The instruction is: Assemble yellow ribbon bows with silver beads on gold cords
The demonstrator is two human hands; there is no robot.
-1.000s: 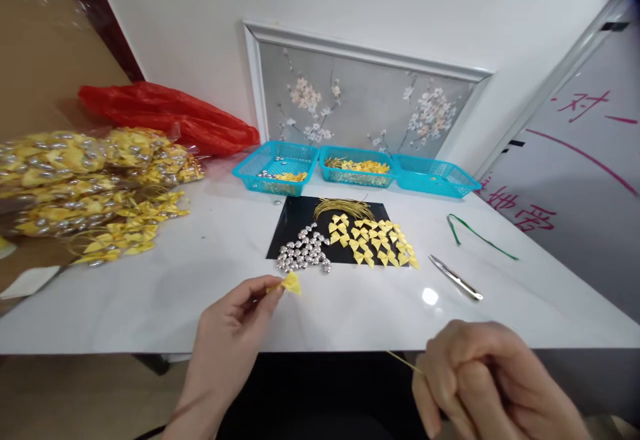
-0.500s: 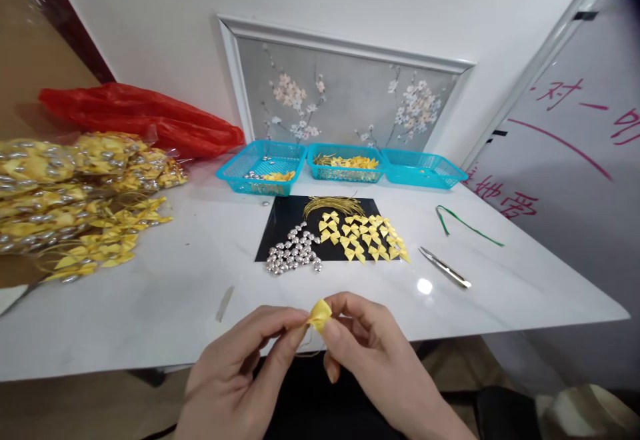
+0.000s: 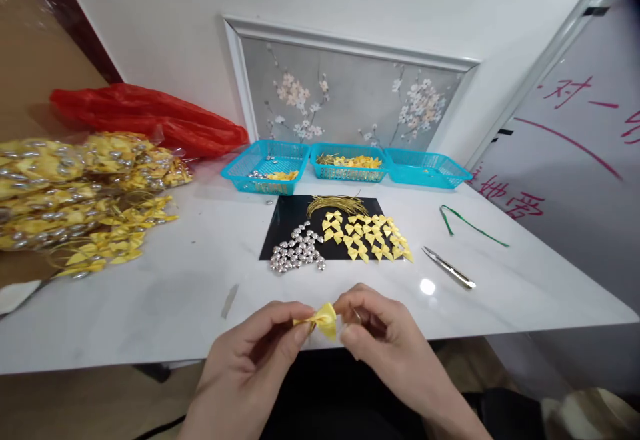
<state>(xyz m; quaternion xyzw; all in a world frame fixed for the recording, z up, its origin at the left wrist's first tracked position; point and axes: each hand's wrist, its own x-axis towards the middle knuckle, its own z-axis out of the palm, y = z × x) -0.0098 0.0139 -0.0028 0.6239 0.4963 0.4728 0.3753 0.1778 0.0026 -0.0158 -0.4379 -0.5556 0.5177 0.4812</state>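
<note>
Just over the table's front edge, my left hand (image 3: 260, 360) pinches a yellow ribbon bow (image 3: 326, 321) between thumb and forefinger. One loop of the bow fans out to the right of those fingertips. My right hand (image 3: 385, 340) is close to that loop, with its thumb and fingers curled together. Something thin and pale shows at its fingertips, too fine to make out. Beyond my hands, silver beads (image 3: 297, 250) lie in a cluster, partly on a black mat (image 3: 280, 217). Several more yellow bows (image 3: 373, 235) are set out in rows there, with a bundle of gold cords (image 3: 337, 205) behind them.
Three blue baskets (image 3: 265, 183) line the wall; two hold loose pieces. Bagged yellow-and-silver strands (image 3: 65, 193) and a red bag (image 3: 150, 117) fill the left side. Thread snips (image 3: 449, 268) and a green ribbon (image 3: 473, 227) lie right. A grey strip (image 3: 229, 301) lies left of my hands.
My right thumb and fingers have come off the bow and shifted slightly right. The bow, still in my left hand, now shows more of its loop. The camera view has moved a little.
</note>
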